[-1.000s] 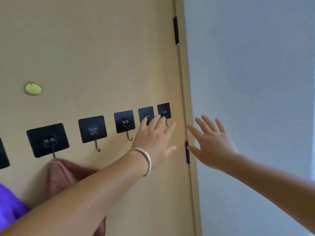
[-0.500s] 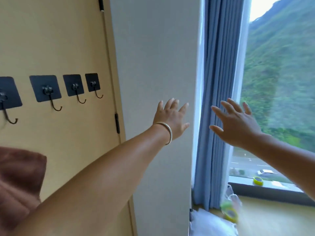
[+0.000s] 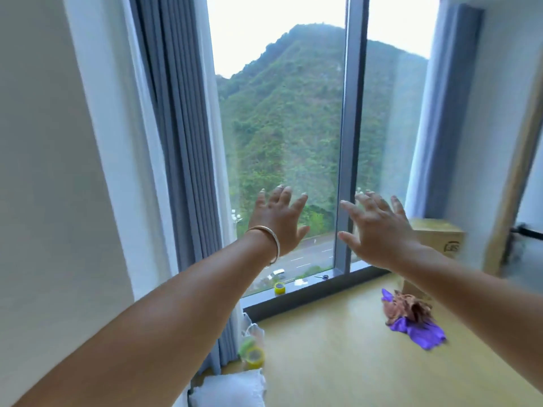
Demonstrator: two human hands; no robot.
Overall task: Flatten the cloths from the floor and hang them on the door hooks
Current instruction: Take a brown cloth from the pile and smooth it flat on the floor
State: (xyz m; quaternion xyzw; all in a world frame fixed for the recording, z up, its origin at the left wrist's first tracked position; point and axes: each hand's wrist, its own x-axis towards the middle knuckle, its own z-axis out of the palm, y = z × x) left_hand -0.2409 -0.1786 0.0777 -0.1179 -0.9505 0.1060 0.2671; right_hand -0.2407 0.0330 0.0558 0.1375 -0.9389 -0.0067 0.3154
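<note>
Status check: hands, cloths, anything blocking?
Left hand and right hand open, empty, raised toward the window. Brown cloth on purple cloth, crumpled on floor. Path unobstructed.

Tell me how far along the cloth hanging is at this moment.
Nothing hung shows in this view; the door hooks are out of frame. Nothing is in hand: the left hand and right hand are open and empty. Left: a brown cloth and purple cloth lie crumpled on the floor.
</note>
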